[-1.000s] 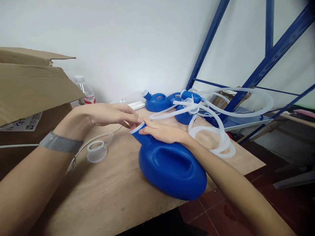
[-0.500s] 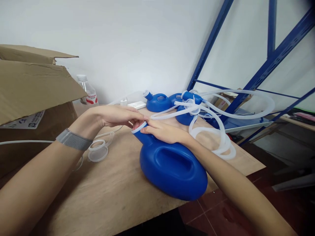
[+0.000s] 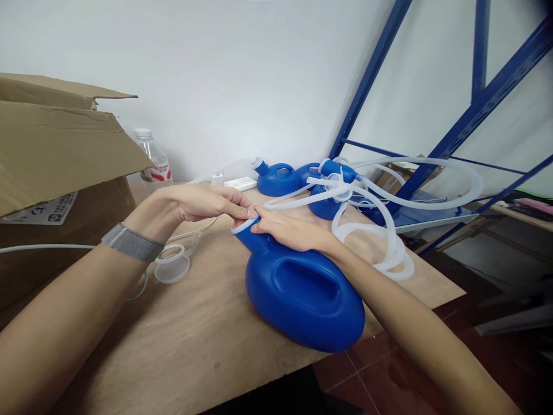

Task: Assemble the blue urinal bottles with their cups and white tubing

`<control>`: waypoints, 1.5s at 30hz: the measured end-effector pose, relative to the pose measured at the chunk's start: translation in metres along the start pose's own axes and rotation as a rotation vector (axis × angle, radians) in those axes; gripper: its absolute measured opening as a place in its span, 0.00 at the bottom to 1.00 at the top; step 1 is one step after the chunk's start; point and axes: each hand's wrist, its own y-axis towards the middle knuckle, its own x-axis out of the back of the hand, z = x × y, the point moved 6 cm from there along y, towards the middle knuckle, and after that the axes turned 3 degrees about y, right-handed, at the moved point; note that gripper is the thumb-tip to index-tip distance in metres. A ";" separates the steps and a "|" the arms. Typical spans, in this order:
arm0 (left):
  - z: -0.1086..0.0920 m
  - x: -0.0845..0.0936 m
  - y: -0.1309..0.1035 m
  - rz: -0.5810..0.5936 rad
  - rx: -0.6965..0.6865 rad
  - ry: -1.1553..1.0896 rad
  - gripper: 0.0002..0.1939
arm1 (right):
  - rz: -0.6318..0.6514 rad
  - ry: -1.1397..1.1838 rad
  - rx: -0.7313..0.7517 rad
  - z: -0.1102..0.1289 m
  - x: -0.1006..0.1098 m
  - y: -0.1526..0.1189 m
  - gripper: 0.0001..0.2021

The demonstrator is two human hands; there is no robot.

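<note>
A blue plastic urinal bottle (image 3: 302,300) with a moulded handle rests on the table, its slanted neck pointing up and left. My right hand (image 3: 287,229) is closed around that neck from behind, thumb near the mouth. At the mouth sits a white ring (image 3: 242,226), pinched at its far edge by the fingers of my left hand (image 3: 216,204). Some left fingertips are hidden behind the rim. On the table near my left wrist lies a clear round cap with a ring-shaped strap (image 3: 173,270).
More blue bottles (image 3: 276,180) stand at the back, beside coiled translucent hoses (image 3: 391,253). A cardboard box (image 3: 64,150) stands at the left, with a water bottle (image 3: 153,158) and a power strip (image 3: 239,184) behind. Blue shelving (image 3: 466,124) rises at the right.
My left fingers have shifted slightly along the mouth, and the thumb now presses on the rim near my right fingers. The bottle stays in place.
</note>
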 end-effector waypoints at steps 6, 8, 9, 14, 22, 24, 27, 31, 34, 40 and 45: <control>0.002 0.004 -0.002 -0.044 -0.006 0.042 0.10 | 0.039 -0.051 0.061 -0.009 -0.002 -0.001 0.19; 0.002 0.005 -0.003 -0.032 -0.020 0.048 0.11 | 0.036 -0.069 0.066 -0.009 -0.002 -0.003 0.18; 0.001 0.006 -0.003 -0.024 -0.025 0.069 0.12 | 0.028 -0.073 0.057 -0.008 -0.001 -0.003 0.18; -0.013 0.006 -0.013 0.003 -0.032 0.258 0.15 | -0.078 -0.016 -0.075 0.001 0.005 -0.001 0.20; -0.030 0.010 -0.026 -0.067 -0.035 0.494 0.12 | -0.054 0.046 -0.062 0.020 0.020 -0.001 0.29; -0.031 0.010 -0.025 -0.071 -0.060 0.502 0.10 | -0.030 -0.064 -0.160 0.030 0.018 -0.009 0.36; -0.031 0.008 -0.025 -0.089 -0.078 0.523 0.07 | -0.083 -0.302 -0.310 0.043 0.011 -0.021 0.44; -0.034 0.005 -0.028 -0.105 -0.061 0.563 0.06 | -0.085 -0.470 -0.344 0.043 -0.003 -0.023 0.36; -0.034 0.000 -0.031 -0.098 -0.046 0.539 0.06 | -0.043 -0.488 -0.322 0.032 -0.006 -0.017 0.30; -0.027 -0.020 -0.045 -0.162 -0.084 0.405 0.10 | -0.072 -0.251 -0.228 0.033 0.010 -0.011 0.35; -0.022 -0.031 -0.056 -0.378 -0.182 0.501 0.12 | -0.116 -0.005 -0.086 0.041 0.024 -0.003 0.26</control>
